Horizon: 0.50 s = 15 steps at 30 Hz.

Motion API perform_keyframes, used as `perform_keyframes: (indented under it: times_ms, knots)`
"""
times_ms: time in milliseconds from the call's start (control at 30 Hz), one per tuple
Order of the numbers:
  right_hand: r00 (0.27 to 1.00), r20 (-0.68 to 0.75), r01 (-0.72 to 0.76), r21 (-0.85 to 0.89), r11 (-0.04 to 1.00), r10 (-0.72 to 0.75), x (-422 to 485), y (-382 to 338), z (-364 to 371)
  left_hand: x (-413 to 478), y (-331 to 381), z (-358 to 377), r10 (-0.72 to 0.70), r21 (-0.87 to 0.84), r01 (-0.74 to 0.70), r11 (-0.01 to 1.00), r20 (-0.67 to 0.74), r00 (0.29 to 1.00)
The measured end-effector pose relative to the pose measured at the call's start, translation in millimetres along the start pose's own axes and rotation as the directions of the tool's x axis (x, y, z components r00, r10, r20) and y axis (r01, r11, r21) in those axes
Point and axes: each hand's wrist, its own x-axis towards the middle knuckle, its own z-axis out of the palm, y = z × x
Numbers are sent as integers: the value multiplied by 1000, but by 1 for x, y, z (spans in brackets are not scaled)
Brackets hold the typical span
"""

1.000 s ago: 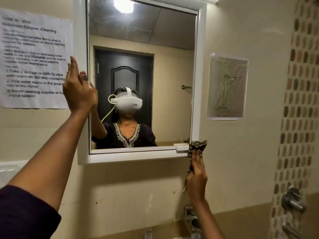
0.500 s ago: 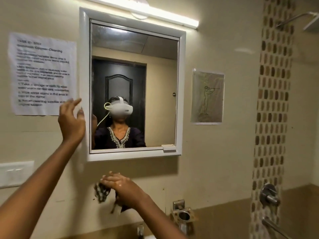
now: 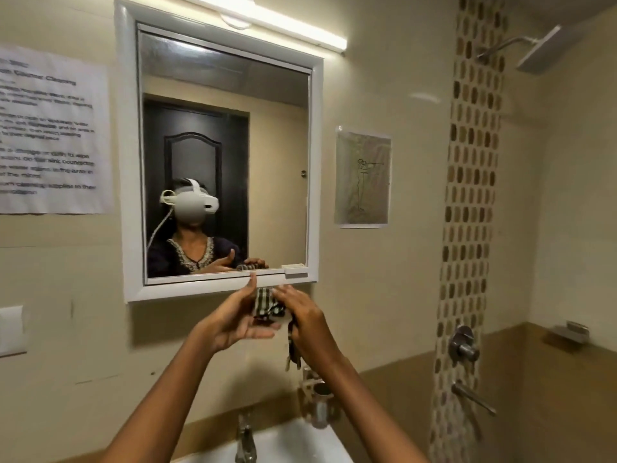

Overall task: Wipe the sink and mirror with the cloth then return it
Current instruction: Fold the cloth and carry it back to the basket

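Both hands are raised in front of the wall just under the white-framed mirror [image 3: 220, 162]. Between them is the dark checked cloth [image 3: 267, 305], bunched up, with a tail hanging down past my right wrist. My right hand [image 3: 302, 314] grips the cloth from the right. My left hand [image 3: 235, 317] is cupped palm-up against its left side, fingers spread and touching it. The white sink [image 3: 293, 442] shows at the bottom edge, with its steel tap [image 3: 245, 439] below my arms.
A steel cup holder [image 3: 319, 401] is fixed to the wall beside the sink. Printed paper sheets hang left [image 3: 50, 135] and right [image 3: 363, 177] of the mirror. Shower valves [image 3: 462, 345], a shower head [image 3: 537, 50] and a small wall shelf [image 3: 567, 334] lie to the right.
My left hand has come off the mirror frame and dropped to meet my right hand. My right hand carried the cloth from the mirror's lower right corner down, then up to below the frame's centre.
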Motion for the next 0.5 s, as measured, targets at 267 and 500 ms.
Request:
perform_keyframes:
  times_ms: [267, 500]
  knots:
    - [967, -38, -206, 464, 862, 252, -91, 33, -113, 32, -4, 123, 191, 413, -360, 837, 396, 898]
    - [853, -183, -429, 287, 856, 489, -152, 79, -259, 66, -25, 290, 74, 548, -554, 627, 666, 742]
